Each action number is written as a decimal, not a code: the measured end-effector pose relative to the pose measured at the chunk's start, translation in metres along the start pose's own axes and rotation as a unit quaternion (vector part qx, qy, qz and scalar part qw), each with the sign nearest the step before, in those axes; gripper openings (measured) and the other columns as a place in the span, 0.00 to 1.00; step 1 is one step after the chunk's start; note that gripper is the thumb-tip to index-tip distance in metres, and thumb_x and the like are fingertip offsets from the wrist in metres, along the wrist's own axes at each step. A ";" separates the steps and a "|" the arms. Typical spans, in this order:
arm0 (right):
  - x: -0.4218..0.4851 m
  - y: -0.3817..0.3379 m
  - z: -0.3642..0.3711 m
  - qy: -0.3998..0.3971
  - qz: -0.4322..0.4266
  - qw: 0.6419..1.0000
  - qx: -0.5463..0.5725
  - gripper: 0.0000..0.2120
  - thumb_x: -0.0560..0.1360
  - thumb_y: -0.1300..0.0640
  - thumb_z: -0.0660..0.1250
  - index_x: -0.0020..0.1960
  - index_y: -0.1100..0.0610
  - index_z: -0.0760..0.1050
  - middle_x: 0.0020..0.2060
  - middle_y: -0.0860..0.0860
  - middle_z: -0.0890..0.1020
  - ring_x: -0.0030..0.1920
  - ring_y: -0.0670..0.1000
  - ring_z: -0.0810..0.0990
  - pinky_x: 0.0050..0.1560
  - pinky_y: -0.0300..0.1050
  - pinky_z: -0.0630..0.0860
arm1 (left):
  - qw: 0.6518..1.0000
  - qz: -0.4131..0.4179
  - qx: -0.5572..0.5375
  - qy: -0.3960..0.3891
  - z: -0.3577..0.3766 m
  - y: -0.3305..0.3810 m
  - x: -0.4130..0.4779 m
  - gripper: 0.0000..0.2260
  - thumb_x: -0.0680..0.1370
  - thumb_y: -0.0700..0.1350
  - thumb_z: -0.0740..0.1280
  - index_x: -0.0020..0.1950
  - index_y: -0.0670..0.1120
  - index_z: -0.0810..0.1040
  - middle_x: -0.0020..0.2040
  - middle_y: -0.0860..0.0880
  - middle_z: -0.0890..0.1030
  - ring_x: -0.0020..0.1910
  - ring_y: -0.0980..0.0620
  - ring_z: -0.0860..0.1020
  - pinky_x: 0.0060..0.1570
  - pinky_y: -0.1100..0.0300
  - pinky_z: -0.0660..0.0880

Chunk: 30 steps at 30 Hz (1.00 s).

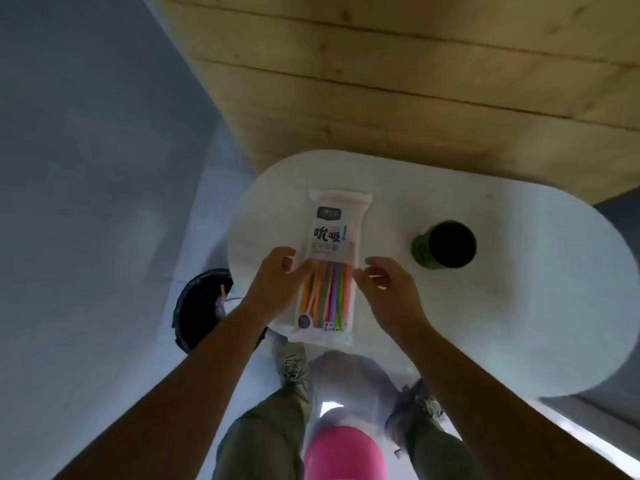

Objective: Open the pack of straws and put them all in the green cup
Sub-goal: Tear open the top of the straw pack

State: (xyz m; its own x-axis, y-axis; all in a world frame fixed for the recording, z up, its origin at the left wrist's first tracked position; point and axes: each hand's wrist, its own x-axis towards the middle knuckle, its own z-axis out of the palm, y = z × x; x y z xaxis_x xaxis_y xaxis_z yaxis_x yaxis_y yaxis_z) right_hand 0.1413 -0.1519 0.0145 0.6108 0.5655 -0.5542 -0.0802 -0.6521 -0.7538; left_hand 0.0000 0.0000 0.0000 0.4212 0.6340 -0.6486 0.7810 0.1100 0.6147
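Note:
The pack of straws (334,237) is a white pouch with a clear lower window showing several coloured straws. It lies lengthwise on the white oval table (519,306), its near end jutting past the table's front edge. My left hand (277,285) pinches the pack's left edge at the window. My right hand (384,289) has its fingertips on the right edge, opposite the left hand. The pack's top looks sealed. The green cup (445,244) stands upright to the right of the pack, dark inside, apart from both hands.
A wooden plank wall (415,81) rises behind the table. A black bin (197,306) sits on the floor to the left, below the table edge. My legs and shoes and a pink round object (344,455) are below the near edge.

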 end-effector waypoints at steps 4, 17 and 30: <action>0.030 0.018 0.015 0.023 0.016 0.999 0.031 0.19 0.75 0.47 0.71 0.63 0.51 0.74 0.49 0.42 0.79 0.48 0.41 0.79 0.44 0.33 0.74 | 0.999 0.016 -0.028 0.043 0.014 -0.013 0.022 0.27 0.77 0.60 0.71 0.70 0.49 0.69 0.53 0.57 0.78 0.49 0.61 0.79 0.34 0.74 0.71; 0.073 0.040 0.016 -0.048 -0.055 0.976 0.206 0.20 0.73 0.51 0.75 0.61 0.53 0.72 0.47 0.48 0.87 0.43 0.46 0.87 0.35 0.35 0.81 | 0.971 0.121 -0.180 0.105 0.029 -0.009 0.055 0.17 0.73 0.53 0.77 0.56 0.49 0.77 0.51 0.49 0.86 0.40 0.60 0.86 0.37 0.64 0.79; 0.015 0.006 -0.024 0.021 -0.293 0.936 0.195 0.20 0.73 0.43 0.71 0.59 0.55 0.78 0.49 0.50 0.87 0.49 0.50 0.87 0.53 0.53 0.83 | 0.917 0.328 -0.225 0.019 0.032 0.023 0.006 0.18 0.73 0.57 0.77 0.49 0.43 0.84 0.46 0.48 0.89 0.44 0.52 0.87 0.39 0.63 0.80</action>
State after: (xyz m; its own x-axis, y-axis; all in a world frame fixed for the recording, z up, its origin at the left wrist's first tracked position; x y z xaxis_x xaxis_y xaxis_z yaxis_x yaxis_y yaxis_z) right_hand 0.1690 -0.1596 0.0103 0.6701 0.7423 0.0032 0.0026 0.0020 -1.0000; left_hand 0.0357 -0.0182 -0.0041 0.7102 0.7013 -0.0619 0.0923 -0.0056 0.9957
